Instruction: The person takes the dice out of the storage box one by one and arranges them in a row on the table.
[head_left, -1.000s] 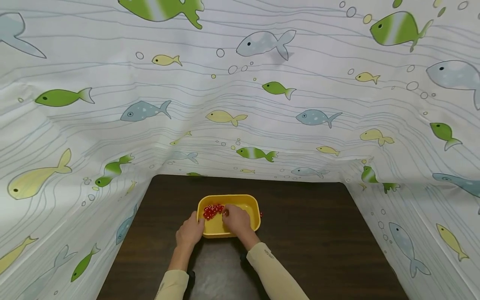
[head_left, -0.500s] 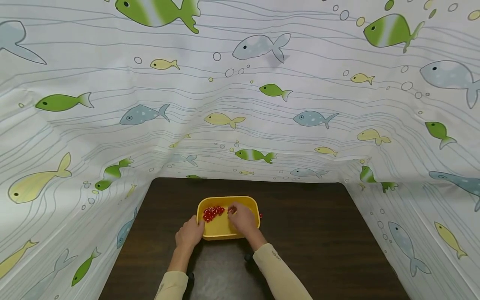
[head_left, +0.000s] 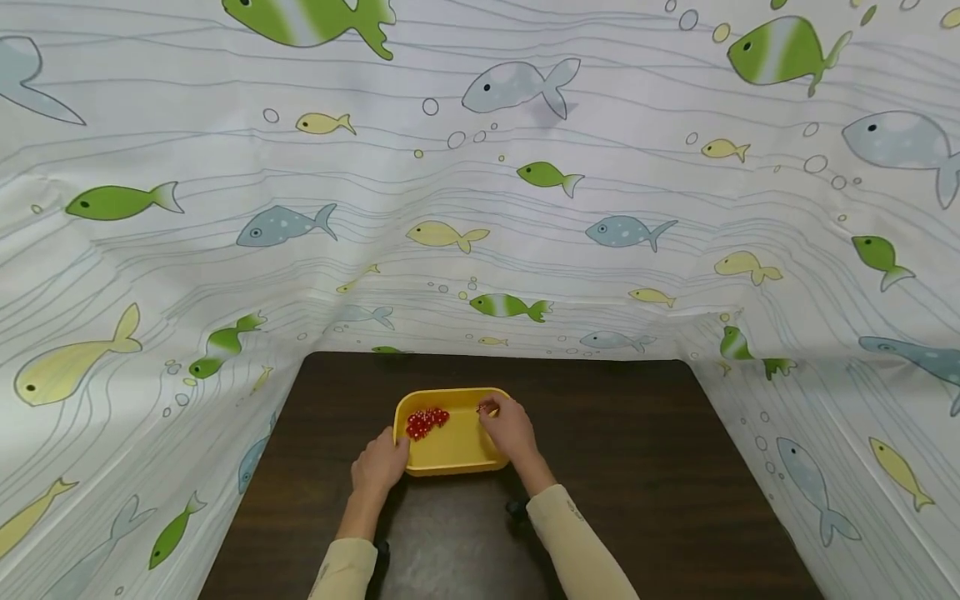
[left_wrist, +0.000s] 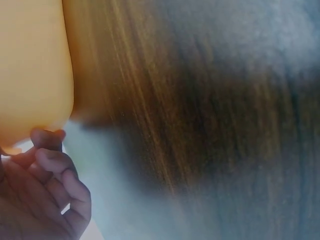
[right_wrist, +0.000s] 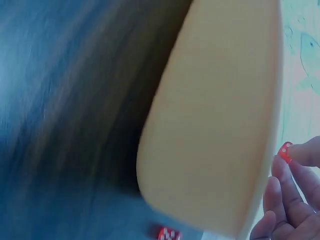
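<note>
A yellow tray (head_left: 453, 454) stands on the table, with a heap of red dice (head_left: 426, 422) with white dots in its left part. My left hand (head_left: 379, 463) grips the tray's left end; in the left wrist view its curled fingers (left_wrist: 55, 162) reach under the tray's corner. Over the right end of the tray, my right hand (head_left: 512, 429) pinches a single red die (right_wrist: 285, 152) between thumb and fingertip, just above the rim in the right wrist view. Another red die (right_wrist: 169, 233) lies on the table beside the tray's right end, hidden behind the hand in the head view.
The dark wooden table (head_left: 660, 483) stretches out on both sides of the tray. A white sheet (head_left: 540, 250) printed with fish surrounds it at the back and sides.
My right hand has moved right across the tray, from beside the heap of dice to the right end, with the die pinched in it. My left hand has stayed on the tray.
</note>
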